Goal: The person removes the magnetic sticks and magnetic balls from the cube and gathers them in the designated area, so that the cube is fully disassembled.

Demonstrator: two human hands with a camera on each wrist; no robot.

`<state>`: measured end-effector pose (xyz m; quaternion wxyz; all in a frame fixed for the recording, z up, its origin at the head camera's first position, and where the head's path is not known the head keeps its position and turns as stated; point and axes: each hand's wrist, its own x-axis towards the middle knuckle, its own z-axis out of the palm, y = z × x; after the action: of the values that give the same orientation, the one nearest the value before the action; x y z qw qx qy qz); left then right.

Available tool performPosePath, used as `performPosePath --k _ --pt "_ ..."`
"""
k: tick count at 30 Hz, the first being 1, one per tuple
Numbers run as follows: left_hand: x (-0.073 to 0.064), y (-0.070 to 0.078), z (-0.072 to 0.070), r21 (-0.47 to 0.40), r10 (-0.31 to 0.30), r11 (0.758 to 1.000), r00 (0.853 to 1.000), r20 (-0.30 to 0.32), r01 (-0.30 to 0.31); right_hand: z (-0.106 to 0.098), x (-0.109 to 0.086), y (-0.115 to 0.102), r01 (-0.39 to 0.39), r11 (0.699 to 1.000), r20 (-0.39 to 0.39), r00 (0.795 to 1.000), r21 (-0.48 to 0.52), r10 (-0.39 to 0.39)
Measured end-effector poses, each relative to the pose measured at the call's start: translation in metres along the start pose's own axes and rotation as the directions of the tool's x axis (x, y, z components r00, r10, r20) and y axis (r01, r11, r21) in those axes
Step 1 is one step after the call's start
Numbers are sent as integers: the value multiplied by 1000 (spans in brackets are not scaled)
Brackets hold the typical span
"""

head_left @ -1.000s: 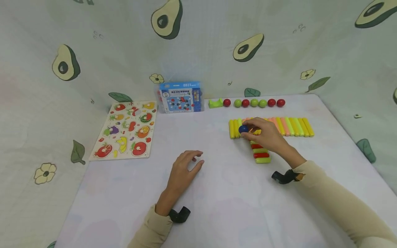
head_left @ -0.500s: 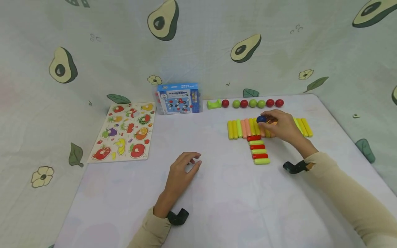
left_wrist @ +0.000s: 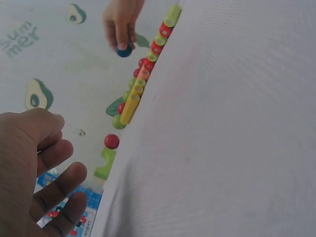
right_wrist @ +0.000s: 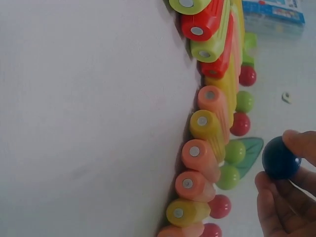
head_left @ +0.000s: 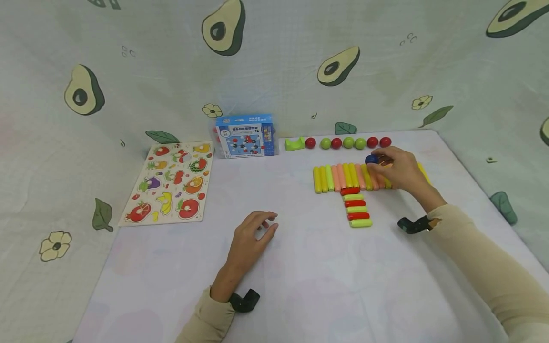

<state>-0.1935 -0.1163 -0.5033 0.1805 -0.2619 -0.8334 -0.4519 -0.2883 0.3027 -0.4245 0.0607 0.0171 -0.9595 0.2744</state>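
Observation:
Between thumb and fingers, my right hand (head_left: 402,167) pinches a dark blue ball (head_left: 371,159), held above the long row of yellow, green and pink sticks (head_left: 340,177). The right wrist view shows the blue ball (right_wrist: 281,158) raised beside the row, with metal discs on the stick ends. A short column of red and light green sticks (head_left: 355,203) runs from the row toward me. Behind the row lies a line of red and green balls (head_left: 348,142). My left hand (head_left: 249,240) rests near the table's middle, fingers loosely bent and holding nothing.
A bright green curved piece (head_left: 294,144) lies at the left end of the ball line. Left of it stands a blue boxed set (head_left: 245,136) in clear wrapping. A fruit puzzle board (head_left: 169,183) lies at the table's left. A printed cloth hangs behind.
My right hand has carried the blue ball rightward and slightly away from me along the stick row, uncovering sticks on the left. The left hand stays in place.

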Motion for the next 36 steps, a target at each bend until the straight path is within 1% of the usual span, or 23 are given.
performPosePath --k 5,13,21,27,36 --pt "0 0 0 6 0 1000 1000 5 0 -4 2 4 -25 1000 -5 1000 -3 25" --pt "0 1 0 10 -19 1000 1000 13 19 -13 7 16 -30 1000 -18 999 -9 30" --pt "0 1 0 26 -9 1000 1000 7 9 -18 10 30 -78 997 -28 997 -22 77" --pt "-1 1 0 29 -13 999 1000 9 13 -23 13 36 -95 995 -30 995 -43 94" --pt "0 -2 2 32 -7 999 1000 7 7 -29 23 46 -107 994 -23 994 -34 106"
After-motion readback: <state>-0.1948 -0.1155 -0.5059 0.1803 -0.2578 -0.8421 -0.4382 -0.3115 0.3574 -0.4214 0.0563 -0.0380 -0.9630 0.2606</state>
